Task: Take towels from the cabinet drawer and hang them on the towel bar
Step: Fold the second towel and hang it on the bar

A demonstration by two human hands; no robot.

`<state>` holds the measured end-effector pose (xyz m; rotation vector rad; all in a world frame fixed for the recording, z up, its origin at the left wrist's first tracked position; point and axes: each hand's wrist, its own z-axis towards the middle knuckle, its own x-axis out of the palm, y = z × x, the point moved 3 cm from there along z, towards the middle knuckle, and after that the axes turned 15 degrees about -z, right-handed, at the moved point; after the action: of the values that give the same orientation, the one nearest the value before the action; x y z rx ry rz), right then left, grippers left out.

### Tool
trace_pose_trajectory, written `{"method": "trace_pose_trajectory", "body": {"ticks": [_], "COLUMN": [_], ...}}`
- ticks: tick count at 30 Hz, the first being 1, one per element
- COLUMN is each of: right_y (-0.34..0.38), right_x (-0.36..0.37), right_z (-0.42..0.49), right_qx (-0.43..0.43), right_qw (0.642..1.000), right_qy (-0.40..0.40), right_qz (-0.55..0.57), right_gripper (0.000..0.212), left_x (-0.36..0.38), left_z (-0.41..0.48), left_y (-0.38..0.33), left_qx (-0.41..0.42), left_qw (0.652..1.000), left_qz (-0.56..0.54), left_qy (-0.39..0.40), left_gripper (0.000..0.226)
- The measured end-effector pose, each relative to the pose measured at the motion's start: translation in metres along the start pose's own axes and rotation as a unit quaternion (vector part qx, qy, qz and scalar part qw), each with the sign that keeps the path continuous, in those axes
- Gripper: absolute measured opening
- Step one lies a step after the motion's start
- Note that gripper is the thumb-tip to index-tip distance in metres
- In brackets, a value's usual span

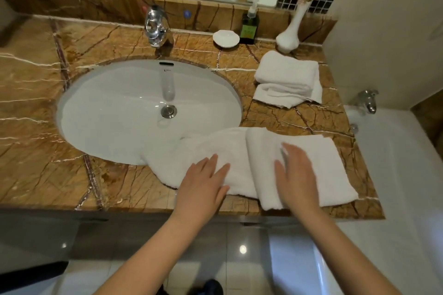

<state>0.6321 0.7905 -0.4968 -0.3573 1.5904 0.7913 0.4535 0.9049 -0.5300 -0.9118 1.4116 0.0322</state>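
- We are pressing the left hand point(203, 178) and the right hand point(296, 175) flat, fingers spread and grasping nothing, on a white towel point(239, 151) lying along the tabletop point(36, 151) front edge.
- Its left end is sagging over the rim of the sink point(107, 103) (possibly wet there; we cannot tell), so it could be sliding in as we fold.
- More folded towels point(287, 79) are waiting near the vase point(291, 31); a careless lift might be knocking it over.
- No towel bar is showing.

Left hand point(203, 181), right hand point(296, 175) flat, palms-down
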Motion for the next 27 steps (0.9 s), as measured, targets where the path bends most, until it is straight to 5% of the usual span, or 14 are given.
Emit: {"method": "trace_pose_trajectory", "body": {"ticks": [12, 16, 19, 27], "right_y": [0.057, 0.054, 0.053, 0.003], "right_x": [0.060, 0.065, 0.065, 0.053], "right_z": [-0.018, -0.022, -0.022, -0.010], "right_qx": [-0.026, -0.037, -0.042, -0.025], "right_qw": [0.993, 0.991, 0.991, 0.981], "right_qy": [0.082, 0.077, 0.073, 0.063], "right_qz": [-0.076, -0.106, -0.107, -0.180], "right_gripper": [0.053, 0.054, 0.055, 0.056], "left_x": [-0.054, -0.059, -0.038, -0.009], "left_z": [-0.060, -0.046, -0.018, -0.026], "left_y": [0.075, 0.057, 0.029, 0.033], "left_qx": [-0.090, -0.029, 0.021, -0.050], "left_qw": [0.996, 0.997, 0.999, 0.997], "left_qz": [-0.018, -0.003, -0.014, 0.062], "left_qy": [-0.023, -0.070, -0.025, 0.009], "left_gripper": [0.048, 0.036, 0.051, 0.057]}}
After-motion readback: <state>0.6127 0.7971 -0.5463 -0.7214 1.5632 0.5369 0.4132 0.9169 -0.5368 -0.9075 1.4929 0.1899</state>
